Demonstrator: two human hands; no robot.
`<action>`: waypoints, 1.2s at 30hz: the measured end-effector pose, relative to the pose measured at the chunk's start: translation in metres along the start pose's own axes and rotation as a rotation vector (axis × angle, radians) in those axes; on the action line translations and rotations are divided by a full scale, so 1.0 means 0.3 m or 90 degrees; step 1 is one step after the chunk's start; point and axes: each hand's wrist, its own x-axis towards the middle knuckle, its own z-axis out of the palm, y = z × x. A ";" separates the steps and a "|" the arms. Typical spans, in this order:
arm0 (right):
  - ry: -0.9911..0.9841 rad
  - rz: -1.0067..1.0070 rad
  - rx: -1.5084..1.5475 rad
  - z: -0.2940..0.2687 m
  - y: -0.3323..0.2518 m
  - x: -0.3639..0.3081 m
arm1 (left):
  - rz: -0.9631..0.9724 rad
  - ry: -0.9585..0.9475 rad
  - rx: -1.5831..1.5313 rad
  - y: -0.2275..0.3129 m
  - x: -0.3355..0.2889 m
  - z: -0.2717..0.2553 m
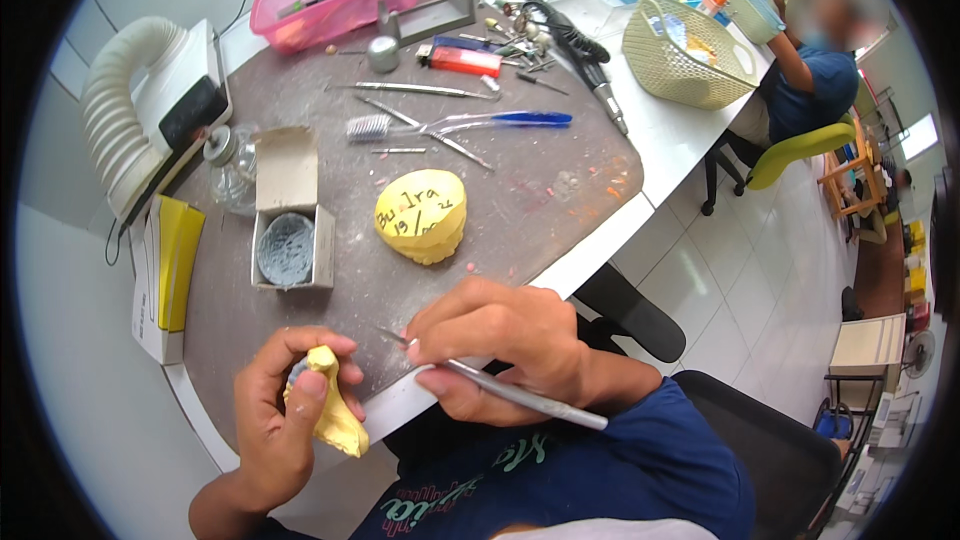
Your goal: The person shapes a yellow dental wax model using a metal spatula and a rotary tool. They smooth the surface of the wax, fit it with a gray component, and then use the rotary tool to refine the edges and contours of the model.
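My left hand (pixel 277 410) is closed around a yellow plaster dental cast (pixel 340 424), with a greyish patch on the side near my fingers. Between the fingers and thumb of my right hand (pixel 500 340) is a slim metal carving tool (pixel 525 402), its thin pointed tip aimed left toward the cast but apart from it. A second yellow dental cast (pixel 425 215), with handwriting on its flat base, rests on the brown mat beyond my hands. Left of it stands an opened small cardboard box (pixel 322 248) holding a round tub of grey material (pixel 287 249).
On the mat lie a toothbrush (pixel 460 125), metal instruments (pixel 415 89) and a red lighter (pixel 465 61). A pink basket (pixel 340 0), a corded handpiece (pixel 605 100) and a cream basket (pixel 680 60) stand farther back. A white hose unit (pixel 130 90) is at left; a seated person (pixel 815 80) is at right.
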 end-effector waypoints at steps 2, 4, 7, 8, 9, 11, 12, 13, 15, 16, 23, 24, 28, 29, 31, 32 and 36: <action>-0.005 -0.017 -0.013 -0.006 -0.011 0.011 | 0.016 0.003 0.006 -0.004 -0.006 0.003; 0.000 -0.021 -0.021 -0.015 -0.009 0.018 | 0.021 0.003 0.019 0.004 -0.009 0.006; 0.020 0.020 -0.070 -0.048 -0.025 0.004 | 0.032 -0.009 0.054 0.005 -0.008 0.005; 0.032 0.021 -0.104 -0.071 -0.028 -0.004 | 0.034 -0.014 0.065 0.003 -0.008 0.004; 0.050 0.028 -0.157 -0.093 -0.029 -0.011 | 0.037 -0.020 0.076 0.001 -0.006 0.004; 0.113 0.015 -0.239 -0.132 -0.007 -0.024 | 0.048 -0.009 0.075 -0.004 -0.002 0.008; 0.146 0.042 -0.289 -0.145 -0.007 -0.031 | 0.054 -0.001 0.074 -0.006 0.000 0.011; 0.194 0.063 -0.271 -0.148 0.013 -0.054 | 0.050 0.005 0.078 -0.005 0.001 0.013; 0.178 0.093 -0.315 -0.164 0.022 -0.083 | 0.045 0.021 0.086 0.003 -0.002 0.017; 0.170 0.108 -0.337 -0.171 0.028 -0.094 | 0.044 0.015 0.079 0.002 -0.003 0.014; 0.205 0.038 -0.370 -0.174 0.021 -0.176 | 0.039 -0.015 -0.007 0.000 0.007 0.009; 0.216 0.054 -0.337 -0.184 0.010 -0.197 | 0.034 -0.023 -0.041 0.002 0.010 0.012; 0.199 -0.006 -0.092 -0.182 0.000 -0.208 | 0.028 -0.002 -0.075 0.007 0.012 0.058; 0.145 -0.022 -0.106 -0.162 0.000 -0.193 | 0.032 -0.002 -0.082 0.010 0.004 0.063; 0.044 -0.022 -0.138 -0.128 -0.023 -0.136 | 0.046 -0.005 -0.105 0.017 -0.002 0.078; -0.001 0.000 -0.141 -0.096 -0.039 -0.099 | 0.051 0.009 -0.121 0.025 -0.012 0.086; -0.018 0.048 -0.061 -0.020 -0.035 -0.028 | 0.092 0.023 -0.167 0.040 -0.021 0.115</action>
